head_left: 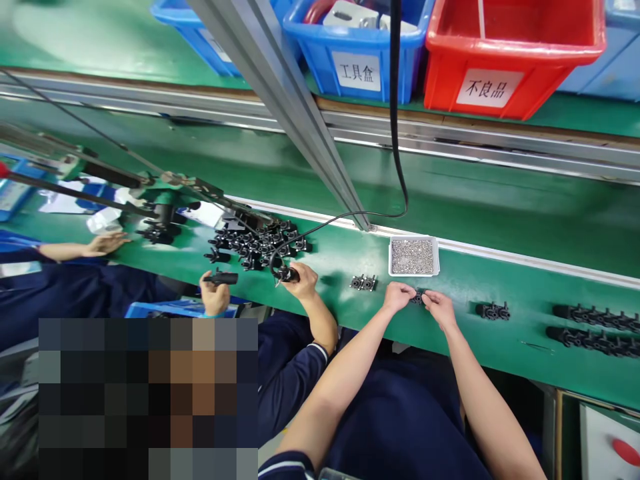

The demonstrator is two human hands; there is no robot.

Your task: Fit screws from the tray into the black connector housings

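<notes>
My left hand and my right hand are close together over the green bench. Between their fingertips is a small black plastic part, gripped from both sides; the fingers cover much of it. Just beyond my hands stands a white tray filled with tiny silvery metal pieces. Left of my left hand lie black parts with bright metal bits on them. To the right of my right hand sits another black part.
Rows of black parts and tweezers lie at the right. At left, a co-worker's hand holds a black corded tool near a pile of black parts. A metal post rises behind; blue and red bins stand on the shelf.
</notes>
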